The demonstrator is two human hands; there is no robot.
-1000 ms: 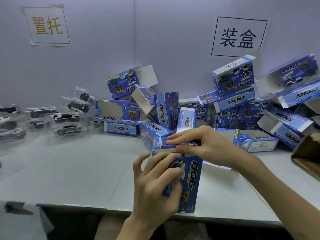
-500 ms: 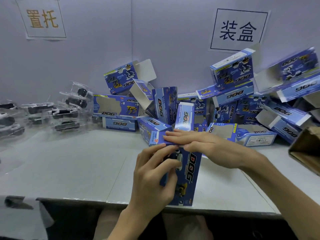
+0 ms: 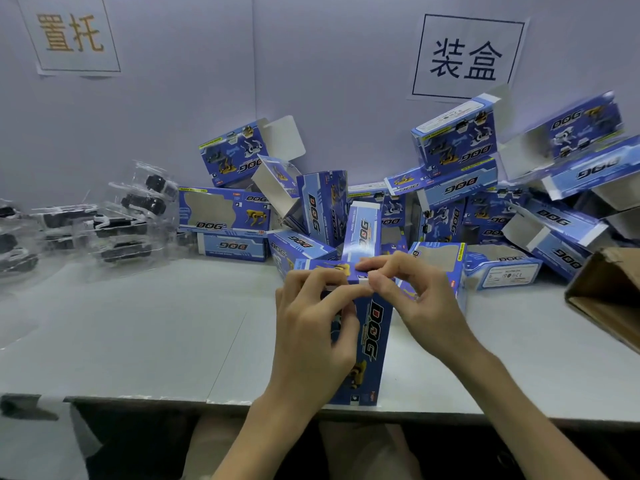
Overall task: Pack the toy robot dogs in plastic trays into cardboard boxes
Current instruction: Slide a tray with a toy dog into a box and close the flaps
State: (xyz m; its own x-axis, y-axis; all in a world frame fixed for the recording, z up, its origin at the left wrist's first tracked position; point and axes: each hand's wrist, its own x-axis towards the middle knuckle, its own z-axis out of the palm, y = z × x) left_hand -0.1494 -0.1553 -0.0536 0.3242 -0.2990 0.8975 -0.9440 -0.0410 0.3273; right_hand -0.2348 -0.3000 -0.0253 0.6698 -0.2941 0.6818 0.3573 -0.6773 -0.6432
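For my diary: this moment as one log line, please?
left hand: grips box | right hand: pinches top flap | box: upright

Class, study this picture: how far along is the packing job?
Done: the upright box looks loaded, a toy showing in its window. In hand: left hand and right hand pinch its top flap closed. Left: trayed dogs wait at left; many piled boxes gape open.

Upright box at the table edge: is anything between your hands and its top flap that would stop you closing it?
Nothing visible. The left hand grips the upright box near its top, and fingers of the right hand pinch the top flap directly. The pile of boxes lies behind, not between hands and flap.
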